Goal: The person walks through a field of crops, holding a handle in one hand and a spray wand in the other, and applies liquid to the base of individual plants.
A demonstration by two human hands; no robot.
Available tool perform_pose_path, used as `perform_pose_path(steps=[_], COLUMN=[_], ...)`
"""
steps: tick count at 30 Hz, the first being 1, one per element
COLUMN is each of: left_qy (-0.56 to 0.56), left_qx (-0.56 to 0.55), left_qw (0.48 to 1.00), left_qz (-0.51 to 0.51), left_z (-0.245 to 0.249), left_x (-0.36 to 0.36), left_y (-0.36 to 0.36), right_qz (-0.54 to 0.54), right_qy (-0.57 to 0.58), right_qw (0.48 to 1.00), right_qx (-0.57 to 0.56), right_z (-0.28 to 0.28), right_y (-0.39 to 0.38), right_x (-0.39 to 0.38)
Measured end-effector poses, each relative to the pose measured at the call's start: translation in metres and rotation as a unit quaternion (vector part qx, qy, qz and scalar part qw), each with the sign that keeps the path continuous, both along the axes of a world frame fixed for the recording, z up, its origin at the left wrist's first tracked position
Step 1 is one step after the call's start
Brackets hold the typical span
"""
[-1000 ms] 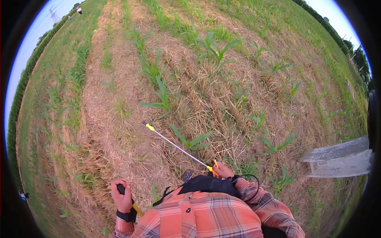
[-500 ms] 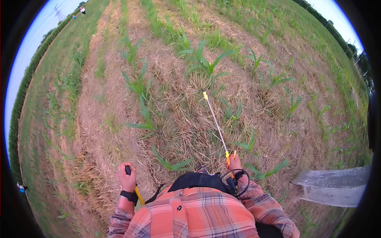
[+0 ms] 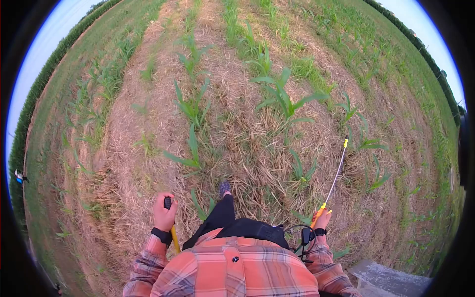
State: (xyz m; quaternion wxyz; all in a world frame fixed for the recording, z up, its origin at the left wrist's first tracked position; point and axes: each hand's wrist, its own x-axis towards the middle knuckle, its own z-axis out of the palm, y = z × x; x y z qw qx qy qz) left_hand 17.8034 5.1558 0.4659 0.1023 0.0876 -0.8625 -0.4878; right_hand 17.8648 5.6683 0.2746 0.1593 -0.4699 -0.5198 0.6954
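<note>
My left hand (image 3: 164,212) is closed around the black grip of a yellow lever (image 3: 175,240), whose lower end disappears beside my sleeve. On the other side, my right hand (image 3: 321,218) is wrapped round the orange-yellow handle of a spray wand (image 3: 337,174). The wand's thin pale tube points forward and slightly right, ending in a yellow nozzle (image 3: 345,143) above the straw-covered soil near young corn plants. A black hose (image 3: 297,226) loops beside my right wrist. Any spray is too faint to make out.
Young corn plants (image 3: 284,99) stand in rows over dry straw (image 3: 247,148). One shoe (image 3: 224,187) is forward on the straw. A greyish translucent sheet-like object (image 3: 388,280) lies at lower right. A person (image 3: 20,177) is at the far left edge.
The wand has swung to the right, with my right hand moving right and a little lower. My left hand has shifted slightly right and up. One foot has come forward into view.
</note>
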Motion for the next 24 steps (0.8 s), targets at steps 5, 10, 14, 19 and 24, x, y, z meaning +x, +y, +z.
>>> perform_pose_path(steps=[5, 10, 14, 19, 24], left_qy=[-0.023, -0.008, -0.027, -0.041, 0.004], left_qx=[0.014, -0.035, 0.012, 0.059, 0.034], left_qw=[1.0, 0.998, 0.998, 0.992, 0.984], left_qz=[-0.003, 0.042, 0.062, 0.099, 0.174], left_z=[-0.009, -0.008, -0.01, -0.004, 0.003], left_x=[-0.063, -0.108, -0.132, -0.143, -0.149], left_y=[-0.006, -0.04, -0.066, -0.084, -0.088], right_qz=[0.075, 0.191, 0.345, 0.553, 0.691], right_qy=[-0.025, -0.075, -0.045, -0.037, -0.005], right_qw=[0.997, 0.978, 0.938, 0.832, 0.723], right_qx=[-0.019, -0.027, 0.012, -0.007, 0.004], right_z=[0.012, 0.005, 0.01, 0.026, 0.052], right_y=[-0.031, -0.078, -0.133, -0.2, -0.244], right_x=[-0.076, -0.173, -0.236, -0.3, -0.34])
